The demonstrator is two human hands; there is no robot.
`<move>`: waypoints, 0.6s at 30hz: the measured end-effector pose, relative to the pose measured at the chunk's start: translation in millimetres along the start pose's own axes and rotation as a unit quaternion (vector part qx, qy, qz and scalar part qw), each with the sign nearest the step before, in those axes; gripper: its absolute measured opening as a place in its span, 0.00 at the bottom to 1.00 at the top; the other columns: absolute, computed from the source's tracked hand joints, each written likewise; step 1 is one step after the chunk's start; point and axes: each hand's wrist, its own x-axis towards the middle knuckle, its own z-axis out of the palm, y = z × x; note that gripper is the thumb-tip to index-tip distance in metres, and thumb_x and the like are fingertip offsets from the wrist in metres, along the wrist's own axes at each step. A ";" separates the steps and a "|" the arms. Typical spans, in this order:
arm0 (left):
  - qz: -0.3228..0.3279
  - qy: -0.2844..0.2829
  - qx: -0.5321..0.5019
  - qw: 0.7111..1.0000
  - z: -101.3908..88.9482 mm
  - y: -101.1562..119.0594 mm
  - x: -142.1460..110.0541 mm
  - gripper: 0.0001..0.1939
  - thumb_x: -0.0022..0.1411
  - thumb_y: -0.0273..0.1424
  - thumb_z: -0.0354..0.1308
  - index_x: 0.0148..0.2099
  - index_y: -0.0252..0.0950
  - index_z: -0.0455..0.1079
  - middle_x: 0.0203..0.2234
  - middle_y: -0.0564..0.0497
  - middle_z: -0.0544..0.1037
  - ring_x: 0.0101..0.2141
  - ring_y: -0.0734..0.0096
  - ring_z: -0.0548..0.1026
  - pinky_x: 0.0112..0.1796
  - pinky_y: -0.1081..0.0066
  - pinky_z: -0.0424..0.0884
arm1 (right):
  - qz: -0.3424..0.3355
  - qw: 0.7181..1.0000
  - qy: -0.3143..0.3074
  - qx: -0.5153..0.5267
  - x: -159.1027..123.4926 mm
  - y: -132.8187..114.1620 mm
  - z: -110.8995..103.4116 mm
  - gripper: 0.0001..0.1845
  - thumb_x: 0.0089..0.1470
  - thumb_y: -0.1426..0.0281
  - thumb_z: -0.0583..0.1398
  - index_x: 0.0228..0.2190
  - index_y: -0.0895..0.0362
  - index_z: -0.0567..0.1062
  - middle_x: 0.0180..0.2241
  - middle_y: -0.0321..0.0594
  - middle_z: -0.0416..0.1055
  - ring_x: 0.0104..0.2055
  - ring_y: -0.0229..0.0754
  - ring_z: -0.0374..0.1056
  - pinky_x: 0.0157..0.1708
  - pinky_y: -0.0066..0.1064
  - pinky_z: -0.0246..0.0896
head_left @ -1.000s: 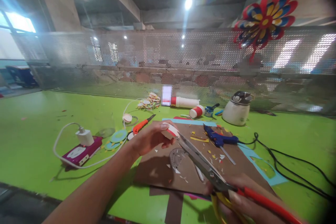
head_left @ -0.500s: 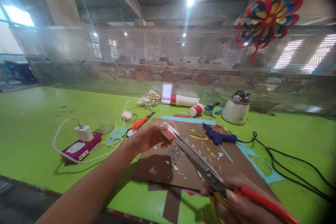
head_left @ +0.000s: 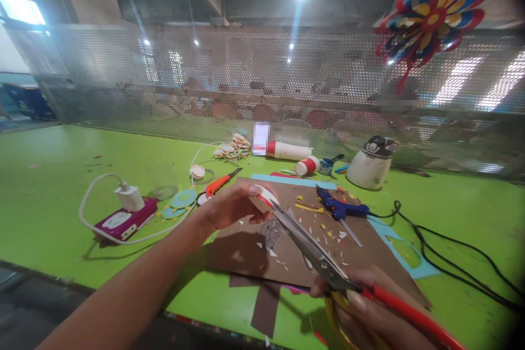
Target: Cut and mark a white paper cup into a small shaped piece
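My left hand (head_left: 235,205) pinches a small white paper piece with a red edge (head_left: 266,197), thumb on top. In my right hand (head_left: 369,306) is a pair of scissors (head_left: 311,249) with red and yellow handles, fingers wrapped around them. The blade tips touch the edge of the paper piece. Beneath both hands lies a brown board (head_left: 246,249) strewn with white, yellow and red scraps. A clear round protractor-like disc (head_left: 274,234) rests on it.
A blue glue gun (head_left: 340,208) lies on the board's right side, its black cord (head_left: 447,262) trailing right. Farther back stand a white jug (head_left: 369,164) and paper cups (head_left: 307,165). To the left are an orange cutter knife (head_left: 217,185) and a purple power strip (head_left: 127,221) with a white charger.
The view has tilted slightly, so the table things sit a little higher. Both hands keep their holds, with the scissor tips still at the paper piece.
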 end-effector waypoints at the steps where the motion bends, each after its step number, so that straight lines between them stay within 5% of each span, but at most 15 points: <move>1: 0.004 0.001 0.002 1.000 0.2 -0.1 0.1 0.19 0.55 0.41 0.56 0.39 0.28 0.73 0.23 0.47 0.72 0.22 0.74 0.68 0.21 0.75 0.59 | 0.004 1.000 -0.005 0.008 0.7 -0.3 0.6 0.26 0.56 0.48 0.58 0.40 0.59 0.76 0.19 0.30 0.59 0.20 0.33 0.55 0.22 0.27 0.48; 6: 0.033 0.011 0.013 0.999 1.8 0.2 0.7 0.19 0.56 0.40 0.56 0.39 0.27 0.75 0.24 0.47 0.72 0.23 0.73 0.68 0.22 0.74 0.60 | 0.009 1.000 -0.023 0.015 2.4 5.4 1.6 0.26 0.57 0.49 0.58 0.40 0.60 0.74 0.17 0.27 0.54 0.19 0.31 0.51 0.20 0.25 0.44; 11: 0.040 0.016 0.006 0.999 2.5 -0.1 0.8 0.19 0.56 0.40 0.56 0.39 0.28 0.74 0.25 0.47 0.72 0.24 0.73 0.68 0.23 0.73 0.60 | 0.009 0.996 0.051 -0.069 0.1 -1.8 3.4 0.30 0.51 0.44 0.59 0.39 0.57 0.79 0.21 0.32 0.61 0.21 0.33 0.56 0.21 0.27 0.51; 18: 0.031 0.012 0.002 0.999 1.8 -2.1 1.4 0.19 0.55 0.41 0.58 0.38 0.28 0.74 0.25 0.47 0.72 0.24 0.73 0.68 0.22 0.74 0.60 | -0.004 0.998 0.054 -0.045 -0.6 -10.4 7.2 0.25 0.51 0.46 0.61 0.38 0.52 0.80 0.22 0.36 0.67 0.22 0.37 0.59 0.22 0.28 0.58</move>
